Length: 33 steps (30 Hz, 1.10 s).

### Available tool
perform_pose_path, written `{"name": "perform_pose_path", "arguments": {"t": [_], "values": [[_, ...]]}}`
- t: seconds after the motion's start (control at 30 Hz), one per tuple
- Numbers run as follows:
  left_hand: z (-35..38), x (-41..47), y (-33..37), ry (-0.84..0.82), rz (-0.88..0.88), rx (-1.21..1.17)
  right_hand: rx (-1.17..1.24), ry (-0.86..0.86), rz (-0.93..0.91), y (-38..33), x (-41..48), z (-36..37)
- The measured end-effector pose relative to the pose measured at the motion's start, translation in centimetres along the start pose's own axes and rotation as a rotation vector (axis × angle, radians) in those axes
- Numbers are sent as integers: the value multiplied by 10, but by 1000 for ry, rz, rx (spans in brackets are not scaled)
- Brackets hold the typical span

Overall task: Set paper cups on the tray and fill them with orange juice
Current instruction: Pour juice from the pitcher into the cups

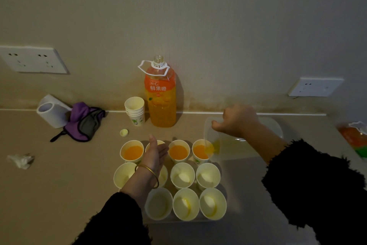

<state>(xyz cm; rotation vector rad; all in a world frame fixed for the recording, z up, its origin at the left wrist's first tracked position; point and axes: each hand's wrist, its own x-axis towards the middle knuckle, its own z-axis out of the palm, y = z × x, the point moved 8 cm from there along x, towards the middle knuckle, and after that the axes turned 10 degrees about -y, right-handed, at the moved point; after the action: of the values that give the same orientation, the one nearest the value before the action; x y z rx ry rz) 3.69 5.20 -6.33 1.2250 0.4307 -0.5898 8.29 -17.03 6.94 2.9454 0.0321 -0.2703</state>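
Observation:
Several paper cups stand in three rows on a clear tray. Back-row cups hold orange juice; the middle row and front row look empty. My right hand grips the rim of a translucent plastic container, tilted so its juice-wet corner sits over the back-right cup. My left hand is flat with straight fingers over the second back-row cup, hiding most of it. The open juice bottle stands at the wall.
A stack of spare cups and the bottle cap lie left of the bottle. Further left are a white roll, a purple cloth and a crumpled tissue. An orange packet lies at the right edge.

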Motion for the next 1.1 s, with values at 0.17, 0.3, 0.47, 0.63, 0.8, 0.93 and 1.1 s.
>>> {"name": "perform_pose_path", "arguments": {"t": [0.17, 0.3, 0.47, 0.63, 0.8, 0.93, 1.1], "values": [[0, -1, 1, 5, -7, 2, -6, 4, -4, -1, 0, 1], [1, -3, 4, -4, -5, 1, -15, 20, -7, -1, -1, 1], [-7, -4, 12, 30, 7, -27, -6, 12, 3, 2, 0, 2], [-23, -4, 25, 79, 31, -65, -19, 25, 29, 7, -3, 2], [-36, -2, 33, 103, 46, -90, 57, 34, 77, 17, -7, 2], [-38, -4, 38, 116, 56, -113, 103, 27, 108, 24, -9, 2], [-39, -7, 41, 120, 56, -113, 198, 23, 145, 30, -16, 1]]}}
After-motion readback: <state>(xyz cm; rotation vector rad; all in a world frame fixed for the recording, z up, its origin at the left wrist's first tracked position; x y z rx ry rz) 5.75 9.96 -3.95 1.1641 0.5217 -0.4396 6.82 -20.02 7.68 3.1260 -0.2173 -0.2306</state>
